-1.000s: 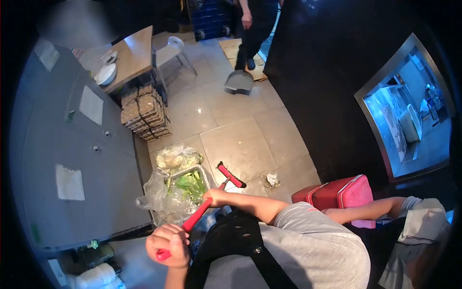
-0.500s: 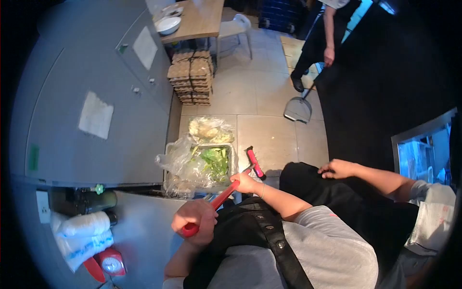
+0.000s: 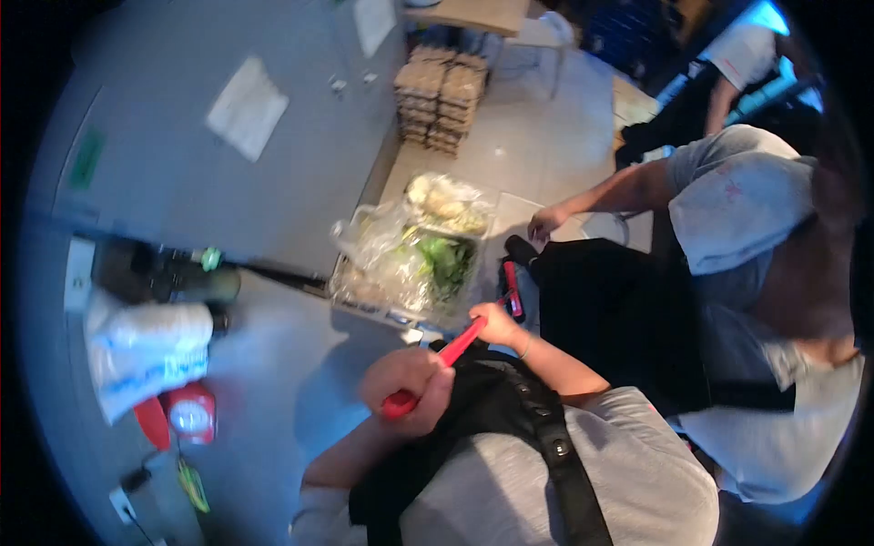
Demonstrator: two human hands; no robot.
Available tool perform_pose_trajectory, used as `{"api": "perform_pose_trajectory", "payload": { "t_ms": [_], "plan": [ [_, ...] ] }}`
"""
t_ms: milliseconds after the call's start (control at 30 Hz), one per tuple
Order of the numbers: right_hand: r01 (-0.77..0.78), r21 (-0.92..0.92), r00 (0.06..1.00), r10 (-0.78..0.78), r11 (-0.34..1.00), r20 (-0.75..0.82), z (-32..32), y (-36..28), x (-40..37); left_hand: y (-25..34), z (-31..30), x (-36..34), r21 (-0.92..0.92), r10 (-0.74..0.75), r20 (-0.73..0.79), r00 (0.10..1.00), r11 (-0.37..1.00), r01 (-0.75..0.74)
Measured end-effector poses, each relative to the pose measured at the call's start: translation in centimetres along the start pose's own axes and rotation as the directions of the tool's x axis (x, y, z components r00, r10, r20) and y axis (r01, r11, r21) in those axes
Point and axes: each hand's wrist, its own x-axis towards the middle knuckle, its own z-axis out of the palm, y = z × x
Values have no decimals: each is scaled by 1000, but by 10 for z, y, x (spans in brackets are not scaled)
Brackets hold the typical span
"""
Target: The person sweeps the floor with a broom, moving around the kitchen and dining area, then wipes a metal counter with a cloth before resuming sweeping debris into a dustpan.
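A broom with a red handle (image 3: 462,342) slants across the front of my body. My left hand (image 3: 408,389) wraps round the upper end of the handle. Lower down, my right hand (image 3: 497,324) grips the same handle. On the floor beyond is the red broom head (image 3: 513,289), close to a co-worker's dark trousers and shoe. Left of the broom head stands a crate (image 3: 474,284) holding leafy greens (image 3: 444,266) and clear plastic bags (image 3: 387,250).
A bag of pale vegetables (image 3: 446,202) lies behind the crate. Stacked egg trays (image 3: 440,98) stand by the grey cabinet (image 3: 182,173). A co-worker (image 3: 619,318) bends close on my right; another person (image 3: 742,68) is farther back. A red scale (image 3: 191,414) sits at left.
My view has turned, shifting the crate and egg trays rightward in the picture. The near co-worker has bent forward, an arm reaching toward the floor. Both my hands still hold the broom.
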Motion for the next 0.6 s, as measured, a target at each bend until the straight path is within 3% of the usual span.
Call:
{"api": "perform_pose_trajectory", "payload": {
  "t_ms": [67,133,200,267,333,400,600],
  "plan": [
    [74,-5,997,-74,997,-27,2,6,-1,8,0,7,57,-23,67,998,998,20],
    [9,25,1000,-10,1000,13,-6,-7,-1,8,0,5,88,-30,59,998,996,24],
    [-6,35,1000,5,999,26,-9,-13,-2,4,1,3,-4,14,61,998,1000,-13],
    [2,97,1000,-5,995,29,-11,-13,-2,0,-2,-3,84,-17,98,995,996,9],
    [36,92,999,-37,995,5,-2,5,-4,7,3,5,94,91,-25,996,992,-88],
    [52,39,998,-54,998,46,10,39,-3,10,3,4,111,77,-37,996,991,-73],
    [-22,44,981,13,999,192,4,-8,2,15,-14,-5,43,-23,-32,999,999,24]
  ]
}}
